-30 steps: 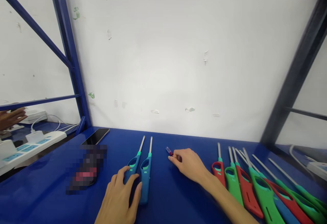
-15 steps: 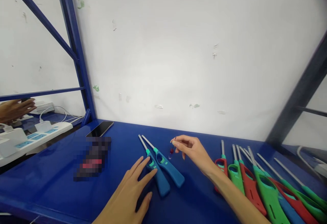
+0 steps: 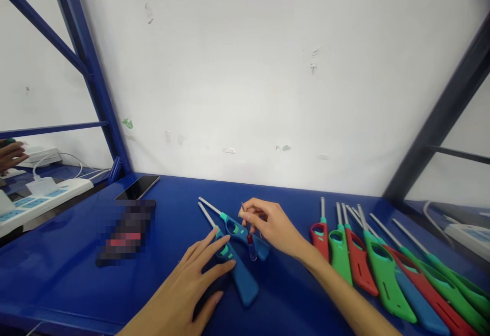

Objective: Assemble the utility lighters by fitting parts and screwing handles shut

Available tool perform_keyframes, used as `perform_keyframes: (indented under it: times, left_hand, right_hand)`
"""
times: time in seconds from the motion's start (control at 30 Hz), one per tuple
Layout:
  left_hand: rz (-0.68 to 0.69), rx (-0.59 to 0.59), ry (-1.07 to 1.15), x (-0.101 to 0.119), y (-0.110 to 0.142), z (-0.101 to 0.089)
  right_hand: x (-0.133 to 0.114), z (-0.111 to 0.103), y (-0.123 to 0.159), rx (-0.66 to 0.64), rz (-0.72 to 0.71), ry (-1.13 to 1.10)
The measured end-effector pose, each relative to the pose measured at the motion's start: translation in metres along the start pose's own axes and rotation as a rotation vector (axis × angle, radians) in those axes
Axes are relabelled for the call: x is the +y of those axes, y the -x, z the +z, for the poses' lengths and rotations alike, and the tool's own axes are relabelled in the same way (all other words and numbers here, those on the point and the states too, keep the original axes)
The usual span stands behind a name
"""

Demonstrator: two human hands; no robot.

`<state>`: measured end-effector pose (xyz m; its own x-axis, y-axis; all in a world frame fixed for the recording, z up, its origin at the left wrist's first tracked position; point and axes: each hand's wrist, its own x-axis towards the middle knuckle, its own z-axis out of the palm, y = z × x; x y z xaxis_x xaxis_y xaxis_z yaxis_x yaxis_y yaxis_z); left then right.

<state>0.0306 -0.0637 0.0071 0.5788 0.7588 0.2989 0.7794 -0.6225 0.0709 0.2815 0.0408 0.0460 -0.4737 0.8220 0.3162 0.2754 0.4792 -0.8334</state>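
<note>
Two blue long-nosed lighters with teal collars lie side by side on the blue shelf, the nearer one (image 3: 235,267) and the farther one (image 3: 239,230), both angled to the upper left. My left hand (image 3: 191,280) lies flat, fingers spread, its fingertips on the nearer lighter. My right hand (image 3: 270,223) pinches a small clear tube with a red part (image 3: 250,246), holding it upright over the farther lighter's handle.
A row of several red, green and blue lighters (image 3: 377,269) lies at the right. A phone (image 3: 138,187) and a blurred dark object (image 3: 124,231) lie at the left. Another person's hand (image 3: 9,153) and a white power strip (image 3: 40,198) are on the neighbouring shelf.
My right hand picked the small tube up from the shelf and carried it left over the blue lighters. My left hand turned the two lighters to point upper left.
</note>
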Motion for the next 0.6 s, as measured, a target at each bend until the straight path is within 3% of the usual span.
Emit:
perform_keyframes:
  times: [0.3, 0.6]
  left_hand:
    - [-0.057, -0.036, 0.138, -0.0011, -0.0034, -0.0007]
    - [-0.1, 0.0, 0.223, -0.0009, -0.0017, 0.0039]
  right_hand:
    - [0.0013, -0.0041, 0.0012, 0.215, -0.05, 0.147]
    - [-0.002, 0.0016, 0.0029, 0.173, -0.056, 0.167]
